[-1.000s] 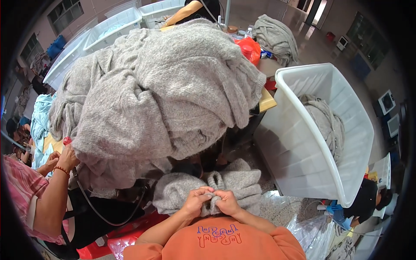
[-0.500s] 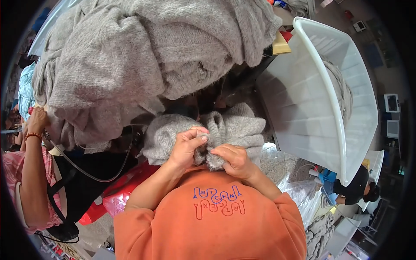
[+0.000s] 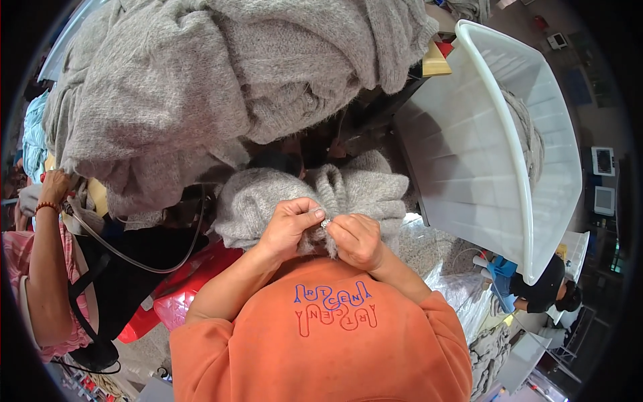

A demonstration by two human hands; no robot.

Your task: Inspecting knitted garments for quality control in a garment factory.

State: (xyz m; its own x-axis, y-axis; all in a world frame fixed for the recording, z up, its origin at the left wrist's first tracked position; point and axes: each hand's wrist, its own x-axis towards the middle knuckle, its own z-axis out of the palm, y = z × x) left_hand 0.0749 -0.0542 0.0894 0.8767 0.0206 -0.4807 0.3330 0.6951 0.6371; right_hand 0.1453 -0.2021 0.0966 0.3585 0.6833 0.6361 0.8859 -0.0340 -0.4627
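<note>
A fuzzy grey knit garment [image 3: 251, 204] lies bunched in my lap, close against my orange top. My left hand [image 3: 289, 229] pinches a small edge of the knit between thumb and fingertips. Right beside it, my right hand [image 3: 358, 241] is closed on the same bit, the fingertips of both hands nearly touching. A light speck of knit shows between them; its exact form is too small to tell. Folds of the garment rise beyond my fingers, and its lower part is hidden behind my hands.
A large heap of grey knitwear [image 3: 161, 87] fills the far side. On the right stands a tilted white plastic bin [image 3: 462, 154] with grey knitwear inside. At left, a co-worker's hand [image 3: 55, 189] touches the heap's edge, near a clear hose [image 3: 127, 256] and red plastic bag [image 3: 177, 301].
My right hand has moved up and left, from lower on the garment to meet my left fingertips. The co-worker's hand has shifted slightly, and the whole view has moved a little.
</note>
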